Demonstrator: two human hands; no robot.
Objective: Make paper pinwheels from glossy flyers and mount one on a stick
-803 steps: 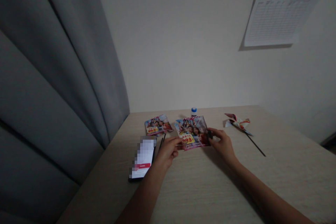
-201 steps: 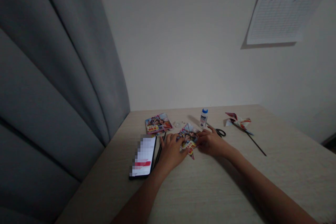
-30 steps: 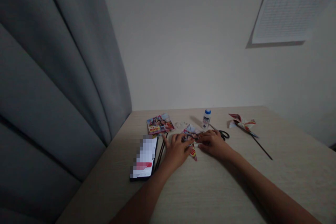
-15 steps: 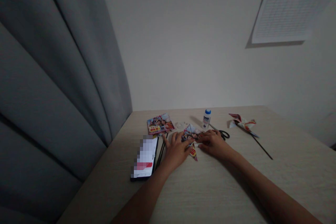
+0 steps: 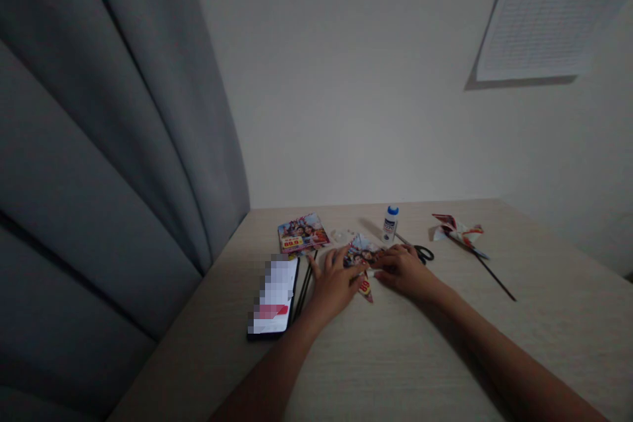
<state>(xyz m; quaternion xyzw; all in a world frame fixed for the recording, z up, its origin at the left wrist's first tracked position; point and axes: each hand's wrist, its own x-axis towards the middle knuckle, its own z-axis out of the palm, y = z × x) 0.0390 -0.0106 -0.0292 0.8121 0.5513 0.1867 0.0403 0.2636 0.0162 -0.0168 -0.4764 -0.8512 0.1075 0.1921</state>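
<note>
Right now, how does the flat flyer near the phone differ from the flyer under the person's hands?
The flat flyer is a whole rectangle, while the flyer under the hands is cut or folded into points, with one tip showing below them. The flat flyer lies untouched beside the phone; the other is touched by the left hand and the right hand. Both show a colourful print of people with a yellow label.

Glossy printed paper [image 5: 361, 252], matt wood-grain tabletop [image 5: 475, 349]
</note>
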